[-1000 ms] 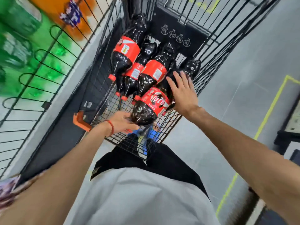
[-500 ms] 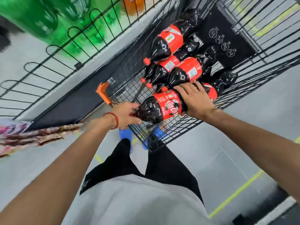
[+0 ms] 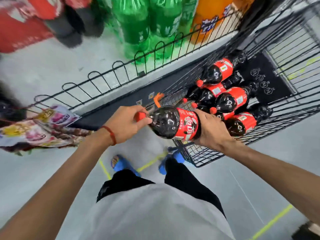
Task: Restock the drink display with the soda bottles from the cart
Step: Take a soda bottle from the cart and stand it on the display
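Observation:
A large cola bottle [image 3: 170,122] with a red label and red cap is held on its side above the near end of the black wire cart [image 3: 204,156]. My left hand [image 3: 125,123] grips its neck and cap. My right hand [image 3: 212,129] wraps the body at the label. Several more cola bottles [image 3: 226,99] lie in the cart basket behind it. The drink display shelf [image 3: 57,66], grey with a black wire rail, lies to the left and carries green soda bottles [image 3: 138,26] and an orange one [image 3: 209,16].
Red packs and dark bottles [image 3: 65,25] sit blurred at the shelf's far left. Colourful printed wrappers [image 3: 38,129] stick out at the left edge. My feet in blue slippers [image 3: 121,164] stand on grey floor with yellow lines. The cart's orange handle clip [image 3: 158,98] is beside the bottle.
The bottle has come up out of the cart toward me, both hands gripping it. My view has swung left, bringing the display shelf and its green and orange bottles into sight.

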Motion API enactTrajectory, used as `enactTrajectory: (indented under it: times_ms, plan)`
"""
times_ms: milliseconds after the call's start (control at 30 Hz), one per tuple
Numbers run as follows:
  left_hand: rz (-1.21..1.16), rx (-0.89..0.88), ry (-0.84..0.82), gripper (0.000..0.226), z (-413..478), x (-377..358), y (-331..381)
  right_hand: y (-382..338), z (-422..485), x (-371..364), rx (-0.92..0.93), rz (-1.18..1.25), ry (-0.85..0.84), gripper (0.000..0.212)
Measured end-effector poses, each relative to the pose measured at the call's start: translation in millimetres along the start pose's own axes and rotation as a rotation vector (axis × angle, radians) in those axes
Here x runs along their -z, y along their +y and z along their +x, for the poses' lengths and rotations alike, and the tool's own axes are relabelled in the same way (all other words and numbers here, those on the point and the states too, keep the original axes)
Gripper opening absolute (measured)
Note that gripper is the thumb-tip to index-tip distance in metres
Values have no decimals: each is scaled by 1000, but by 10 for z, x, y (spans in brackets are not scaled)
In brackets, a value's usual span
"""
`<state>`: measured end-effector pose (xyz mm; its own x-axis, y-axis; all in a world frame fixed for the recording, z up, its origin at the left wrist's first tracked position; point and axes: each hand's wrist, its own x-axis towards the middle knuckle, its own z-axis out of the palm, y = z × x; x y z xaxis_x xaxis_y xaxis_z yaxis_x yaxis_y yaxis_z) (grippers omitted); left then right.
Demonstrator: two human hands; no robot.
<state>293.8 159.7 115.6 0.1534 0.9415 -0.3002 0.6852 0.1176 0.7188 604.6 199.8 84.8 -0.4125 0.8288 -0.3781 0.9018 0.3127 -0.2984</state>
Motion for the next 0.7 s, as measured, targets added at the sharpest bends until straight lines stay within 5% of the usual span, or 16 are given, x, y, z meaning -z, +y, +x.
enactTrajectory:
  times_ms: [200, 400, 500, 700]
  plan:
    - [-5, -46, 255, 37, -618, 807, -502, -1206, 237, 86, 41, 42, 47, 104]
    - [-518, 73, 742, 41, -1093, 1398, -769, -2301, 443, 162, 73, 144, 116, 109]
    - [-764, 28, 775, 50, -1239, 1567, -863, -2730, 569, 190, 77, 174, 160, 107]
    - [-712, -80, 741, 118, -1266, 1806, -1087, -3451, 849, 372, 160, 194, 197, 103]
